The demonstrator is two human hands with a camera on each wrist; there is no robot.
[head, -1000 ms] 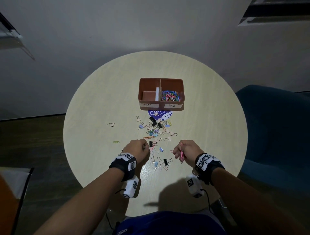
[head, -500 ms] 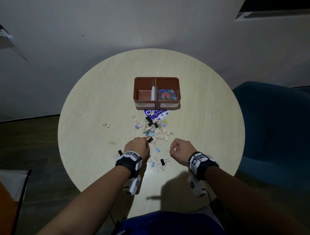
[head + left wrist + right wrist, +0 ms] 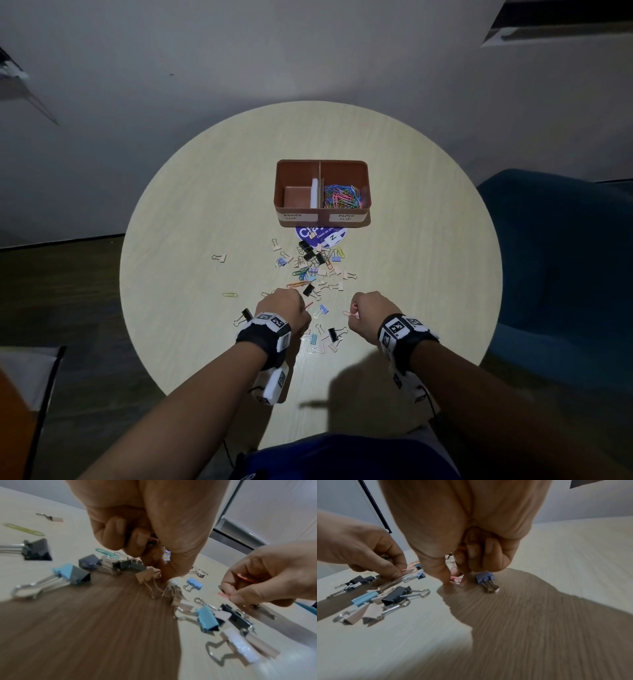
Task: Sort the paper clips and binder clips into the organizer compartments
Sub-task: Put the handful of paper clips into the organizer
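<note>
One organizer (image 3: 322, 219), two compartments; near it one scattered clip pile (image 3: 313, 270). Right hand (image 3: 370, 313) pinches one pink paper clip (image 3: 350, 314). Left hand (image 3: 282, 308) fingers curled; contents unclear.

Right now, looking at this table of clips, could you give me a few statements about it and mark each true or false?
1. The brown two-compartment organizer box holds coloured paper clips in its right compartment. True.
2. The compartment labelled binder clip is full of black clips. False: no clips show in it.
3. The right hand pinches a pink paper clip. True.
4. The round pale wooden table is bare in front of the box. False: loose clips lie scattered there.
</note>
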